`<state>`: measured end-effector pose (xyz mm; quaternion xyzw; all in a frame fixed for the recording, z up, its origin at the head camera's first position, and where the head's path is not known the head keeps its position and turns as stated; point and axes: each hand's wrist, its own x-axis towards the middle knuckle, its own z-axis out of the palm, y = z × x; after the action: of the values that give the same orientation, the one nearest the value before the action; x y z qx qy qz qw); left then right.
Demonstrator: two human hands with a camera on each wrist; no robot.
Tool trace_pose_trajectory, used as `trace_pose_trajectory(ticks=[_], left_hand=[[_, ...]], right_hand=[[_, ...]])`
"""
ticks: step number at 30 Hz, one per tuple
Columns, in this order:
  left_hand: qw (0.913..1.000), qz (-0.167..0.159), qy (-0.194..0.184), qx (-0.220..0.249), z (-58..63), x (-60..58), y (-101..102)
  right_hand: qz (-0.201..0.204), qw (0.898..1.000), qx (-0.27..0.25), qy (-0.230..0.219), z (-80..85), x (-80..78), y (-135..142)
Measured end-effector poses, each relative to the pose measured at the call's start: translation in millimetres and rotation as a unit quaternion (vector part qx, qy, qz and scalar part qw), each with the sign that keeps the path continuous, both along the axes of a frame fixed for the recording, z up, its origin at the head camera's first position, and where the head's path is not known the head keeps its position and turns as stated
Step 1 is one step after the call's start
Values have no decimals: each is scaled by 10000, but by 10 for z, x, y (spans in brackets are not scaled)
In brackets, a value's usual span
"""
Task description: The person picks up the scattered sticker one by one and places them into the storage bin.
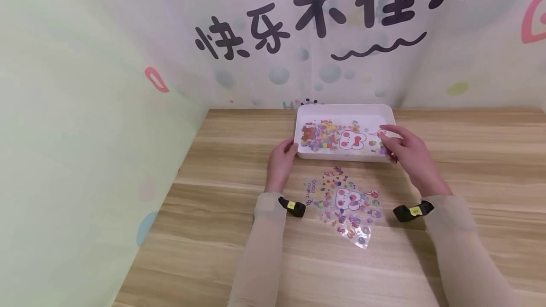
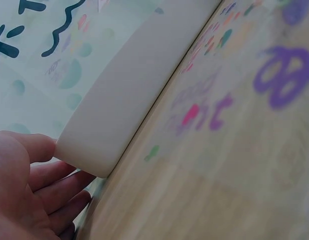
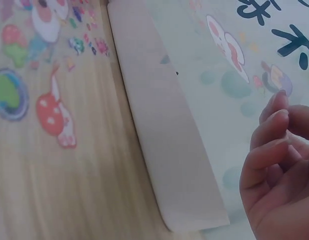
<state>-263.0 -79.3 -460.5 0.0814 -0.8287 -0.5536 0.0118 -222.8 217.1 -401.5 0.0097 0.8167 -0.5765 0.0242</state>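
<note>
A shallow white tray (image 1: 343,156) stands at the back of the table. My left hand (image 1: 281,162) holds its near left corner, with the thumb by the rim and the fingers against the outer wall (image 2: 34,185). Inside the tray lies a clear plastic sheet (image 1: 351,140) printed with a white bunny and small colourful pictures. At the tray's right side, my right hand (image 1: 409,155) pinches the sheet's right end between thumb and fingers. In the right wrist view, the fingers (image 3: 269,150) are curled above the tray rim, by part of the print.
A second clear printed sheet (image 1: 347,200) lies on the wood-grain table (image 1: 213,231), in front of the tray and between the forearms. A patterned cloth wall (image 1: 264,79) rises right behind the tray, and another wall (image 1: 85,131) borders the table's left side.
</note>
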Motion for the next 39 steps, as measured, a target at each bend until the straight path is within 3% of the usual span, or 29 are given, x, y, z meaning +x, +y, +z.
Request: trace_pose_trajectory(ticks=[13, 19, 23, 30, 39], left_hand=[[10000, 22, 19, 55, -22, 21, 14], [9999, 58, 77, -62, -13, 22, 19], [10000, 58, 51, -59, -9, 19, 13], [10000, 82, 28, -34, -6, 4, 18], [10000, 77, 18, -43, 2, 11, 12]], right_hand=[[-214, 9997, 17, 117, -46, -172, -74], [-337, 9993, 49, -123, -82, -249, -56], [-451, 9985, -88, -284, -87, -291, -36], [-707, 9964, -434, -158, -83, -344, -52], [-676, 9959, -597, -111, -103, -394, -107]])
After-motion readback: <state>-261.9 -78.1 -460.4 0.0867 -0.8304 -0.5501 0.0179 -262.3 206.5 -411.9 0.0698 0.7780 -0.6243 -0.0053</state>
